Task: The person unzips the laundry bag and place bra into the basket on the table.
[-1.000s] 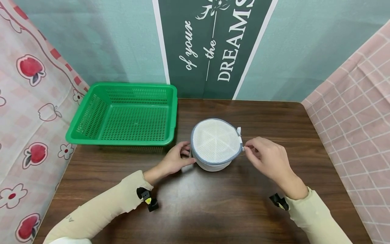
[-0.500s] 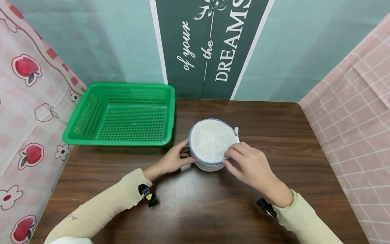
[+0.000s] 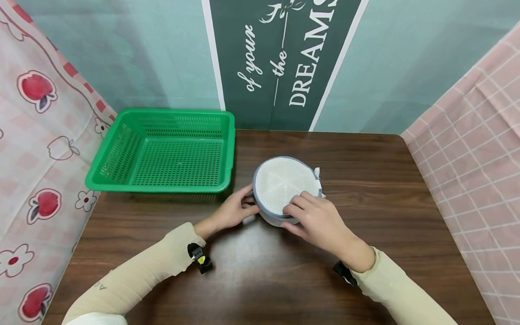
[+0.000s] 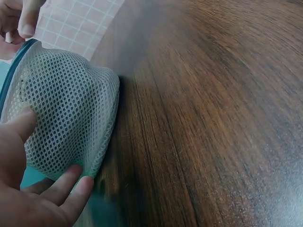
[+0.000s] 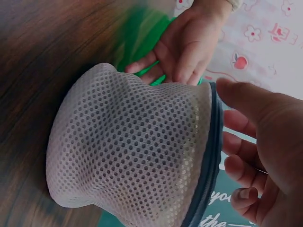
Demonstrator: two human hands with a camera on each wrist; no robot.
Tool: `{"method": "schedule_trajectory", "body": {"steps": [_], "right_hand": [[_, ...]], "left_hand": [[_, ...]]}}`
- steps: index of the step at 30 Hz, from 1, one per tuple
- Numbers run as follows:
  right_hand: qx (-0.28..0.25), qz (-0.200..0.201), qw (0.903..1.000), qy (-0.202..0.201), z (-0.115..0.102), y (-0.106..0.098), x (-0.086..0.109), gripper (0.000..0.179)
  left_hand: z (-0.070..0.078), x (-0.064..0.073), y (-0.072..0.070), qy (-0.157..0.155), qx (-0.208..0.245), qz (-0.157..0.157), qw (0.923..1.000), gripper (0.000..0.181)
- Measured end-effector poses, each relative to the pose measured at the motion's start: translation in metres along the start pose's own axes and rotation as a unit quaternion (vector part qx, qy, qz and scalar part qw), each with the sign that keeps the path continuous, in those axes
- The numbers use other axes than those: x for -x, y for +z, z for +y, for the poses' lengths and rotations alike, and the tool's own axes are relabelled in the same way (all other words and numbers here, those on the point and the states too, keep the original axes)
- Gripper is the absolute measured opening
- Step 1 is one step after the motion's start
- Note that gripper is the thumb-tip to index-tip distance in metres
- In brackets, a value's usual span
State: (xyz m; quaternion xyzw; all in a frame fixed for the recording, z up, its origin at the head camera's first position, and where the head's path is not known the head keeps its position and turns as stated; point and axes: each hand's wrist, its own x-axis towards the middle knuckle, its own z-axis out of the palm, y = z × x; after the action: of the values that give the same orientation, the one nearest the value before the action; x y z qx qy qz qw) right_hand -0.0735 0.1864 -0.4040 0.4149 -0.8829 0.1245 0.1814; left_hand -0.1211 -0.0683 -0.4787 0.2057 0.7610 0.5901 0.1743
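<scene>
A round white mesh laundry bag (image 3: 282,183) with a blue-grey edge stands on the table in the head view. Its zipper (image 5: 217,125) runs round the top rim, plain to see in the right wrist view. My left hand (image 3: 233,211) holds the bag's left side, thumb and fingers spread around the mesh wall (image 4: 61,104). At the front right of the rim, my right hand (image 3: 318,221) pinches the zippered edge, thumb outside and fingers curled over the top. The zipper pull is hidden by that hand. A small white tab (image 3: 317,172) sticks out at the bag's right.
A green plastic basket (image 3: 158,188) stands at the back left of the brown wooden table (image 3: 260,280). A teal cloth with lettering (image 3: 378,67) hangs behind. Patterned cloths flank the left (image 3: 40,162) and right (image 3: 471,153) sides.
My right hand has moved left along the rim, from the bag's right end to its front. My left hand stays at the left side, and the bag has hardly moved.
</scene>
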Motion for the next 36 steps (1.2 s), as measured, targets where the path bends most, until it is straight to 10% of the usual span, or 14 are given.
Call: {"method": "schedule_trajectory", "body": {"steps": [36], "right_hand": [[-0.027,0.024,0.9993,0.012,-0.0004,0.0089,0.0056,0.007]], "left_hand": [[0.0029,-0.0013,0.0011,-0.002,-0.022,0.001,0.9998,0.074]]}}
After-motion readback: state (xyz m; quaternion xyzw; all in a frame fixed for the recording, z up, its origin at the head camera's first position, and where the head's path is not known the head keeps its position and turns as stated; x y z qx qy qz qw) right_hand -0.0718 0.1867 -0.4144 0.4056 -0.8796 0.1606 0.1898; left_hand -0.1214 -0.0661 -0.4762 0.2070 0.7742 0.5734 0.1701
